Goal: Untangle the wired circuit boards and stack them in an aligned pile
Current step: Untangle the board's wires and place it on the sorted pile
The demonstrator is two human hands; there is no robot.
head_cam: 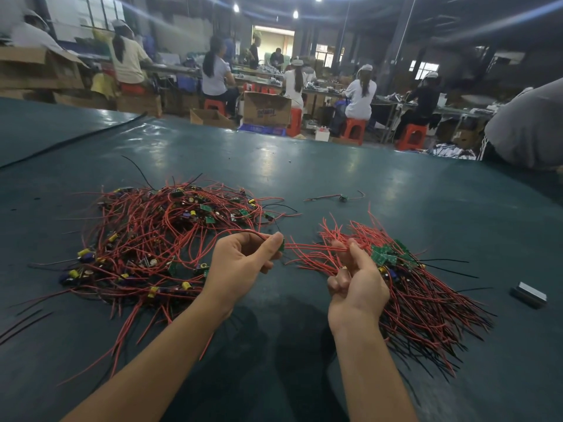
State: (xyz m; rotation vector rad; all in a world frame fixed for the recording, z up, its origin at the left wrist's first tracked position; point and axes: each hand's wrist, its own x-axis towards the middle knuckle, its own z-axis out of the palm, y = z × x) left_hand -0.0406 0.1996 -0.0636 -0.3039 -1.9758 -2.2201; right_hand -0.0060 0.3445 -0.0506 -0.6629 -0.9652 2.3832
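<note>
A tangled heap of small green circuit boards (143,239) with red and black wires lies on the left of the dark green table (304,166). To the right lies an aligned pile of boards (393,257), its wires fanned toward me. Between thumb and fingers, my left hand (240,266) pinches one small green board (282,244); a red wire loops back from it to the heap. My right hand (356,281) pinches that board's red wires (310,247) just left of the pile.
A single wired board (343,197) lies alone farther back. A small grey metal block (528,293) sits at the right. A black cable (70,141) runs across the far left. A person's grey sleeve (530,129) rests at the right edge. Workers sit at benches beyond.
</note>
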